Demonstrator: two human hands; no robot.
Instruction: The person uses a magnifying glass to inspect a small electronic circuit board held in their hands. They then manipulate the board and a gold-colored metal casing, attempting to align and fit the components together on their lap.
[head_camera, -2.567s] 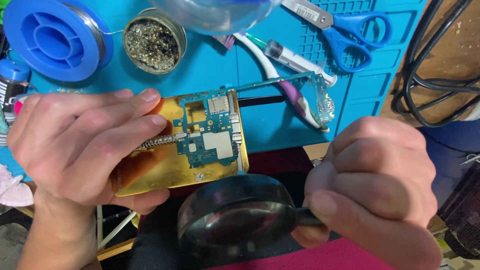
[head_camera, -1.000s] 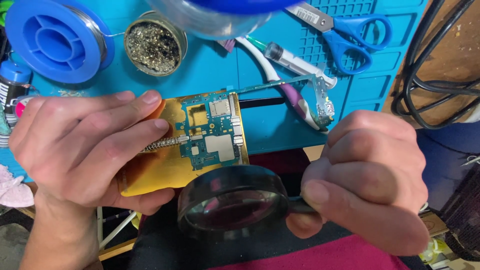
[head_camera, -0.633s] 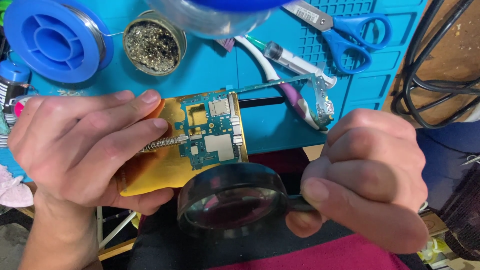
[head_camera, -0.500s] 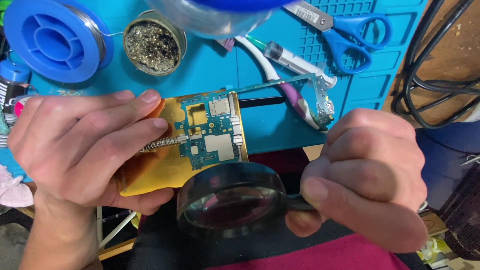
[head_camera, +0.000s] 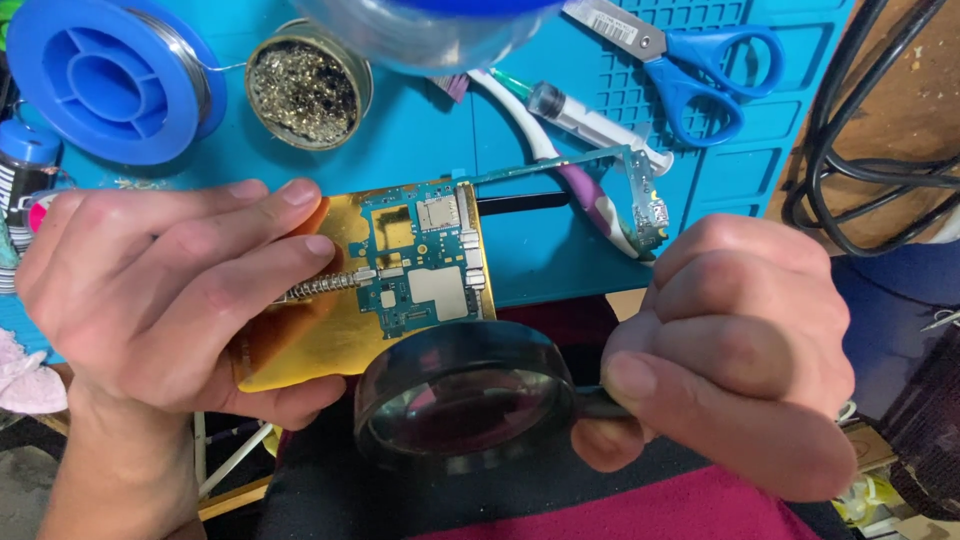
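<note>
The left hand (head_camera: 160, 290) is pinching a gold-backed circuit board (head_camera: 400, 275) at centre frame. The right hand (head_camera: 735, 350) is closing its grip around the handle of a magnifying glass (head_camera: 460, 400), lower centre, just below the board.

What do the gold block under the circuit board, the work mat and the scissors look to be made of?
Gold block in the left hand: probably metal or foil-faced, shiny with soft reflections; cannot tell which. Mat: looks like matte teal silicone or rubber, with moulded grid and compartments. Scissors: bare steel blades, glossy blue plastic handles. Circuit board: teal laminate with metal shields.
</note>
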